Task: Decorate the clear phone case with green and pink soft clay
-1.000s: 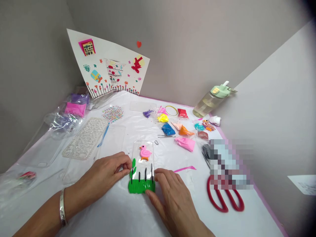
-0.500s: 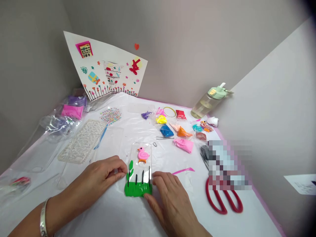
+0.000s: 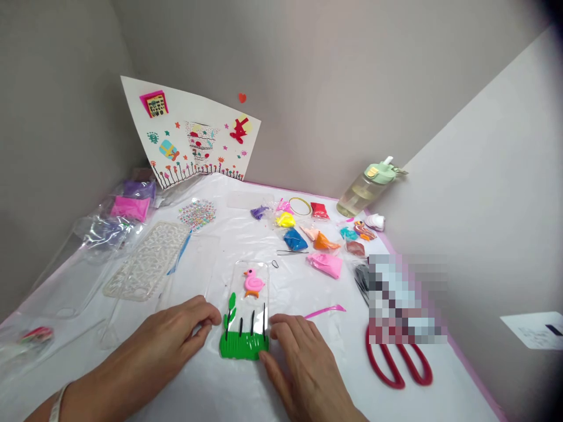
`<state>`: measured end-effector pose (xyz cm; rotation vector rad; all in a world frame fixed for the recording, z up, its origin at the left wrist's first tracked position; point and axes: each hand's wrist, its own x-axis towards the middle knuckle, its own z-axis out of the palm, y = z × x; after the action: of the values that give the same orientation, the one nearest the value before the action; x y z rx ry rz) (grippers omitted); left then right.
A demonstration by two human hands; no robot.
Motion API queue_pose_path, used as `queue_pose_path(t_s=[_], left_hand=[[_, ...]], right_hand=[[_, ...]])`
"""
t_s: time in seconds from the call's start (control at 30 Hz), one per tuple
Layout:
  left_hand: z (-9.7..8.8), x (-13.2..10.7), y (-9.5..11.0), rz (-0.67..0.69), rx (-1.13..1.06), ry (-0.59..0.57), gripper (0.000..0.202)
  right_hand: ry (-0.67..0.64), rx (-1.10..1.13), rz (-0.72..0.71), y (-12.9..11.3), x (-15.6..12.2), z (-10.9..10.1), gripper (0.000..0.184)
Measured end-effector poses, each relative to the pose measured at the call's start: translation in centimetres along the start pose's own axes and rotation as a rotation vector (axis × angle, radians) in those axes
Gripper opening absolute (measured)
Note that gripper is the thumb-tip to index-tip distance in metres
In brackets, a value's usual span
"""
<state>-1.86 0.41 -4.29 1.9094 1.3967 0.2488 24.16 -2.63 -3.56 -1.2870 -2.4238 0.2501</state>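
A clear phone case (image 3: 241,285) lies flat on the white-covered table in front of me. On it are a pink duck (image 3: 254,282) with orange feet, a green strip of clay grass (image 3: 244,346), thin black stems and green leaves on the leftmost stem. My left hand (image 3: 178,334) is just left of the case, a small gap away, its fingers loosely curled with nothing visible in them. My right hand (image 3: 303,360) rests on the right side, thumb at the lower right corner and fingers spread beside the edge. A small black loop (image 3: 275,264) lies near the case's top right.
Bagged clay, including a blue packet (image 3: 294,240) and pink packet (image 3: 324,265), lies beyond the case. A pink tool (image 3: 325,311) and red-handled scissors (image 3: 399,366) are at right, a bottle (image 3: 366,190) behind. Left are gems (image 3: 197,214), a patterned case (image 3: 147,261) and plastic bags.
My left hand has drawn slightly left, away from the case edge. The right hand stays at the lower right corner. The whole view has shifted a little.
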Motion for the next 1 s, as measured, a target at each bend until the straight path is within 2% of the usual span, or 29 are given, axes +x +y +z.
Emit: queue_pose_path(t_s=[0.17,0.33,0.5,0.67,0.77,0.83,0.93,1.0], left_hand=[[0.7,0.0,-0.1,0.022,-0.121,-0.035,0.021],[0.3,0.3,0.3,0.004,-0.492,-0.166,0.026],[1.0,1.1,1.0,0.026,-0.879,-0.143,0.025],[1.7,1.6,1.2,-0.091,-1.073,-0.121,0.031],[1.7,1.6,1.2,-0.105,-1.094,-0.134,0.034],[1.6,1.5,1.3,-0.101,-1.086,-0.149,0.034],[1.5,1.4,1.6,-0.109,-1.084,-0.15,0.035],[1.5,1.5,1.7,-0.115,-1.089,-0.15,0.035]], right_hand=[[0.028,0.037,0.01,0.0,0.1,-0.1,0.023],[0.031,0.05,0.036,0.3,0.0,0.0,0.023],[0.053,0.077,0.034,0.1,-0.1,0.0,0.023],[0.005,0.033,0.022,0.6,0.1,-0.6,0.02],[0.019,-0.109,0.018,2.4,0.0,-2.0,0.016],[0.033,-0.292,0.074,3.9,-0.1,-3.2,0.026],[-0.083,-0.546,0.124,5.6,-0.4,-4.3,0.039],[-0.167,-0.607,0.123,6.0,-0.5,-4.5,0.038]])
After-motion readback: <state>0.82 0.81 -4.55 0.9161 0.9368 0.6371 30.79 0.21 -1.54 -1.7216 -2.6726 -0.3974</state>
